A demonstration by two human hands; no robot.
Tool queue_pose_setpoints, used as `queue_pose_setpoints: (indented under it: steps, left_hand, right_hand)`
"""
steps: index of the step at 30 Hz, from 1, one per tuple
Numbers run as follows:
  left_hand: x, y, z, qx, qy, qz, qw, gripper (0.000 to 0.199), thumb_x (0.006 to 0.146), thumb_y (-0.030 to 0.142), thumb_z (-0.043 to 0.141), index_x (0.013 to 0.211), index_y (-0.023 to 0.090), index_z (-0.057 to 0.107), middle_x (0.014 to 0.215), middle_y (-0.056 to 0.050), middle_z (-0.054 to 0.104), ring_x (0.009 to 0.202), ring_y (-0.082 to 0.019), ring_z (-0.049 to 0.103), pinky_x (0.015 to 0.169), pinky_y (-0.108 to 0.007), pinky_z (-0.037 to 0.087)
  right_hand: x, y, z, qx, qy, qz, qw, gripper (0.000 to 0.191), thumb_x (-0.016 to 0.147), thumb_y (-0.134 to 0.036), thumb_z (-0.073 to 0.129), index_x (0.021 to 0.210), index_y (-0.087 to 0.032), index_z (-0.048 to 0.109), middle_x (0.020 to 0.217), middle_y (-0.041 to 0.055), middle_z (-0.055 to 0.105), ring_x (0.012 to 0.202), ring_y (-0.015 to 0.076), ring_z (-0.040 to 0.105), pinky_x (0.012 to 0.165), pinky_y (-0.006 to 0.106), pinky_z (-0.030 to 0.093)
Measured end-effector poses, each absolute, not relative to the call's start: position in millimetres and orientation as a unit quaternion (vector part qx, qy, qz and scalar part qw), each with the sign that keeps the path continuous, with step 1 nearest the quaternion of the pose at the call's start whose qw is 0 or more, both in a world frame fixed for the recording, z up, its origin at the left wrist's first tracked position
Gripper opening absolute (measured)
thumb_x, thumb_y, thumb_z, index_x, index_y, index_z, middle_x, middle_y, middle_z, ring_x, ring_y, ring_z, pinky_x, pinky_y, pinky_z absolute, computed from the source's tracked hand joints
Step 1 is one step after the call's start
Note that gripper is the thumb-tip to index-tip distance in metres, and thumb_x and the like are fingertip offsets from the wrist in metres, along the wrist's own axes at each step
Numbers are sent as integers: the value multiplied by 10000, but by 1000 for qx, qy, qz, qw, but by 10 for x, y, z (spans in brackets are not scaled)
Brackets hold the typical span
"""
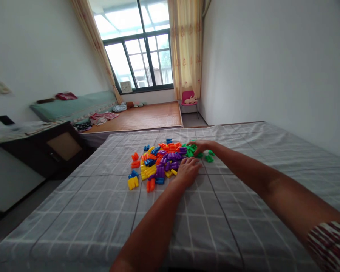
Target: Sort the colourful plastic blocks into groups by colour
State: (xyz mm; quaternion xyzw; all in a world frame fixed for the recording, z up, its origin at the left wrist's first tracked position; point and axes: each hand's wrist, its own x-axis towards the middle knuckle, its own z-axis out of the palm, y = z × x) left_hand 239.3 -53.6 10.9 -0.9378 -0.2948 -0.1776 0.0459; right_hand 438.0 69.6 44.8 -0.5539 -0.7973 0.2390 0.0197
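Several green blocks at my right hand, right side of pile: probably light, stiff, pinch by sides; can't tell if it or my left hand grips any.

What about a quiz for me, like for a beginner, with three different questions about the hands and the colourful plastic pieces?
1. Choose: which colour of small, shiny plastic pieces is closest to the bare right hand?
A) yellow
B) green
C) orange

2. True or false: the pieces lie on a plain red cloth.

3. Fill in: the bare ____ hand is nearer the camera.

Key:
1. B, the green plastic pieces.
2. False; it is a grey cloth with white check lines.
3. Left; the left hand is nearer.
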Motion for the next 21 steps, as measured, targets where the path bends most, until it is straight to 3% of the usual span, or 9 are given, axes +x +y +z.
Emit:
queue_pose_setpoints:
  steps: [5,11,14,18,21]
  left_hand:
    - [2414,-583,75,-952,-245,-170,64,314,933,305,445,1196,275,615,1311,-30,575,1262,-212,435,1068,-404,321]
    - [2337,-541,88,-931,-325,-148,80,254,929,295,437,1028,285,670,1246,-28,612,1297,-264,406,1120,-563,182]
    - [2235,-474,142,-904,-397,-143,62,225,900,275,468,948,267,688,1158,-56,643,1277,-290,413,1114,-600,152]
    - [2109,-386,230,-868,-466,-161,48,209,861,252,506,941,271,698,1132,-78,648,1269,-306,404,1108,-626,106]
    - [2040,-338,298,-841,-509,-175,56,251,863,229,481,986,263,697,1204,-91,624,1287,-321,381,1091,-650,97]
  right_hand:
    - [3552,616,546,-525,-821,225,17,766,607,-232,813,1331,-242,563,1007,49,696,700,161,640,591,221,530]
    - [3267,457,958,-411,-782,411,226,729,672,-419,797,1340,-310,527,1378,76,526,1032,211,621,740,264,571]
    - [3555,374,1121,-418,-742,437,289,700,715,-488,757,1344,-302,514,1397,91,499,1088,225,598,795,329,576]
    - [4234,146,1093,-584,-723,286,234,489,807,-432,696,1238,-223,595,1236,83,604,1043,228,600,861,342,544]
    - [4600,-91,934,-645,-704,232,188,367,902,-376,589,1211,-178,580,1215,89,587,1030,215,596,867,398,525]
